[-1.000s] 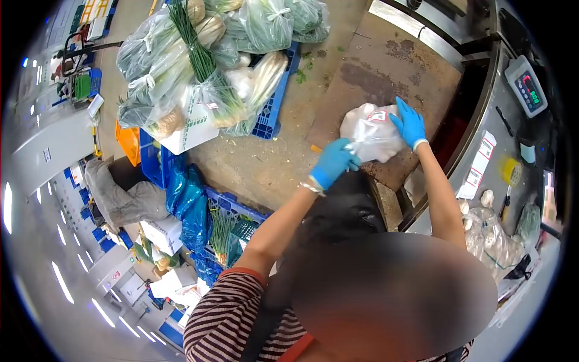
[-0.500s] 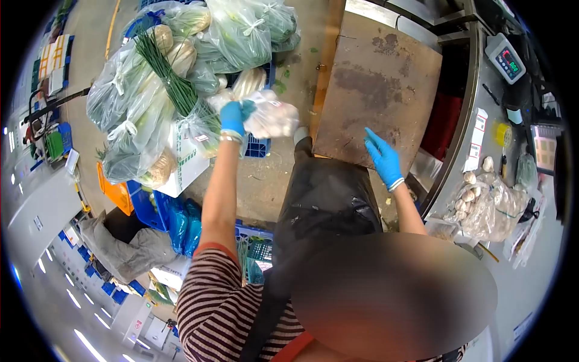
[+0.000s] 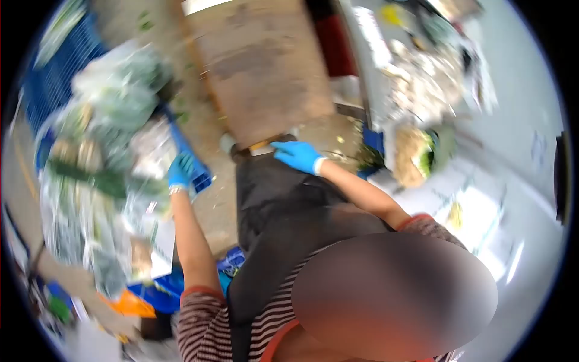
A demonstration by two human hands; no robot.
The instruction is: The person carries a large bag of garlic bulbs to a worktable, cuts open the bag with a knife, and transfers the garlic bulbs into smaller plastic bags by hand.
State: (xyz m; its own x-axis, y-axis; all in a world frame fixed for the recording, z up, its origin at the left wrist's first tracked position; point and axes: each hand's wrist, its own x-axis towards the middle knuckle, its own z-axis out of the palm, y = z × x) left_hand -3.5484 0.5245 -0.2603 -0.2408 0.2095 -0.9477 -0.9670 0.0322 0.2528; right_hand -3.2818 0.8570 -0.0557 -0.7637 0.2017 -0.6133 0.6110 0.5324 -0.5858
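My left hand (image 3: 182,171), in a blue glove, is at the right side of the pile of bagged vegetables (image 3: 90,199), beside a clear bag with pale contents (image 3: 153,146). Motion blur hides whether its fingers still grip that bag. The bag lies among the other bags, near the edge of a blue pallet (image 3: 192,158). In front of the black apron (image 3: 271,193), my right hand (image 3: 298,157), also gloved in blue, has its fingers stretched out and holds nothing. It is just below the brown board (image 3: 259,66).
A metal table (image 3: 512,102) runs along the right, with bags of pale bulbs (image 3: 422,81) and a yellow roll (image 3: 391,14). Below are a bagged leafy vegetable (image 3: 413,157) and white boxes (image 3: 476,211). An orange crate (image 3: 129,303) stands at the lower left.
The view has swung right. My left hand carried the pale bag from the brown board to the vegetable pile. My right hand let go of the bag and moved back before the apron.
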